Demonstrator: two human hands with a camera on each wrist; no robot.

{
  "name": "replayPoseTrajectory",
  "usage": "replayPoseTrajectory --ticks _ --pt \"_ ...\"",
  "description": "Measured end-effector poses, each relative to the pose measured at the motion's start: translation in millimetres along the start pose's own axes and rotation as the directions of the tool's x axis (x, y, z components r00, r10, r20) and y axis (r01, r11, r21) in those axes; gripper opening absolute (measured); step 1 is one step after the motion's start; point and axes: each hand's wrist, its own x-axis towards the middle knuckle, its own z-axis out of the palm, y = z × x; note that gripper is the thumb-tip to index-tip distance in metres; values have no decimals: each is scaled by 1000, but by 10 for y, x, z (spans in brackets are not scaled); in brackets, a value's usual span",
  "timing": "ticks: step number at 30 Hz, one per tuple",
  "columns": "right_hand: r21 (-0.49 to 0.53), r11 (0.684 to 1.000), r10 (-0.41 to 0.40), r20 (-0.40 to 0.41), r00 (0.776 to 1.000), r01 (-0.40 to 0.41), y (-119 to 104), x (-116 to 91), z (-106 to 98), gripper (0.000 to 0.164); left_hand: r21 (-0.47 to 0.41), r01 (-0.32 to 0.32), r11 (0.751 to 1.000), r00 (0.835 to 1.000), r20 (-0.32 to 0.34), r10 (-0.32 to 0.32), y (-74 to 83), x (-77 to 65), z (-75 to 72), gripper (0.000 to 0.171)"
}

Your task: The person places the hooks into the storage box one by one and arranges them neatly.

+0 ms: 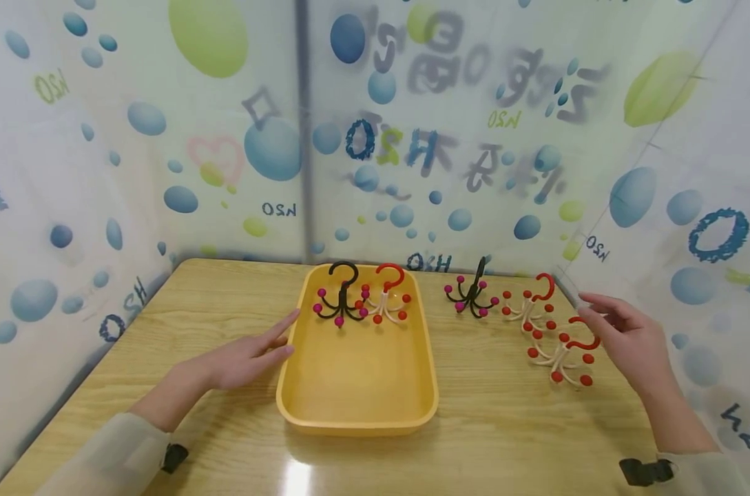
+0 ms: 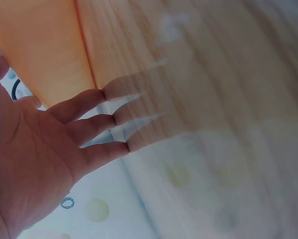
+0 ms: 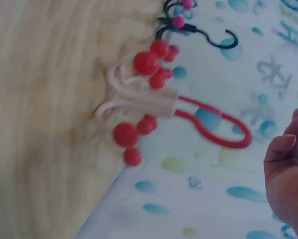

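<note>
One yellow tray (image 1: 359, 382) on the table (image 1: 498, 434) holds one black hook (image 1: 342, 297) and one red hook (image 1: 383, 300) at its far end; another black hook (image 1: 472, 296) and two more red hooks (image 1: 560, 357) stand to its right, five in all. The left hand (image 1: 241, 362), fingers extended, touches the tray's left rim; the right hand (image 1: 629, 341), loosely bent and empty, hovers just beside the nearest red hook.
</note>
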Motion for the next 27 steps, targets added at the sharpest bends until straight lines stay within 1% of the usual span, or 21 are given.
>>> replayPoseTrajectory --ticks 3,5,9,12,15,20,23,27 --pt "-43 998 41 -27 999 -42 174 -33 -45 48 6 -3 1000 1000 0 3 2 1 -3 76" --pt "-78 995 53 -26 998 -55 282 -55 -65 52 3 0 1000 1000 2 0 8 1 -4 76" --pt "-136 988 73 27 997 -69 475 -79 -95 60 4 4 1000 1000 6 -4 18 -2 -7 76" --pt "-149 985 94 74 993 -82 554 -93 -95 63 3 4 1000 1000 5 -4 16 -4 -7 75" --pt "-134 987 102 86 991 -90 573 -112 -86 61 2 4 1000 1000 4 -4 10 -6 -5 75" --pt "-82 991 111 102 989 -103 598 -118 -56 58 -1 11 1000 1000 6 -11 9 -8 -5 76" --pt "-35 990 137 131 982 -134 619 -116 -44 59 -3 9 1000 1000 4 -8 10 -6 -6 75" --pt "14 986 162 147 976 -165 627 -120 -42 57 -3 4 1000 1000 1 -4 5 -1 -1 75"
